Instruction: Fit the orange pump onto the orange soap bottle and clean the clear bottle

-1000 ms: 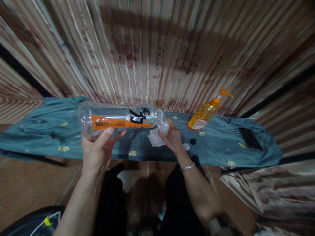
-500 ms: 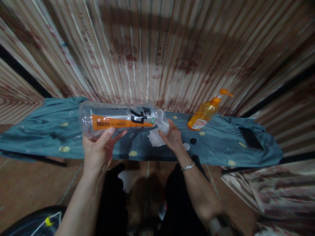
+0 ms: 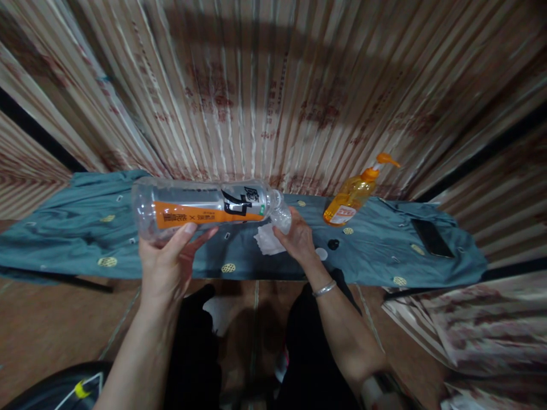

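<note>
A large clear plastic bottle with an orange and silver label lies sideways in the air above the cloth. My left hand grips its base end from below, thumb on the label. My right hand is closed on a small clear plastic piece at the bottle's mouth; its exact shape is partly hidden by the fingers. Beneath that hand a white tissue rests on the cloth. Just right of my right hand are a white round disc and a small black object.
A blue-green patterned cloth covers the narrow table. An orange pump bottle stands on it, right of my hands. A dark phone lies near the right end. Behind hangs a striped curtain. A wheel-like black object is at lower left.
The whole view has shifted slightly, with things appearing a little further left. Both hands keep their holds, and the bottle and clear piece stay together.
</note>
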Demonstrator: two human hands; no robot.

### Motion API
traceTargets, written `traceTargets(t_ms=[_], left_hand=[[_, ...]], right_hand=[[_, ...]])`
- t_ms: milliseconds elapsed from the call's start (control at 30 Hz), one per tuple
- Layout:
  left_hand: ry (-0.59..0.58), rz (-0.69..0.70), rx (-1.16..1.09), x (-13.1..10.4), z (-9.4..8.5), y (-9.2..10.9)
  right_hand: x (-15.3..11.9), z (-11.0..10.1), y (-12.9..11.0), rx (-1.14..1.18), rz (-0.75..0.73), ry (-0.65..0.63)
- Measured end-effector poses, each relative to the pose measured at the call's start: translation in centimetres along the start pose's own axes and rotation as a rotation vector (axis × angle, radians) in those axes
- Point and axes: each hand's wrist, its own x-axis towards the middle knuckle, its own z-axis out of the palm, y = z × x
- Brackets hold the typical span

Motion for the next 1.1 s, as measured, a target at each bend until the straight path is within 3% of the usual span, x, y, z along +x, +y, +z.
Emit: traceTargets(t_ms=[467,1100], left_hand=[[0.054,-0.066,-0.084,0.0,0.8,-0.5],[0.025,-0.122,-0.085,0.7,0.3,-0.9]], right_hand=[[0.1,-0.1,0.5,-0.023,0.018,0.021],[0.0,-0.3,0.4,-0.010,0.055,0.031]])
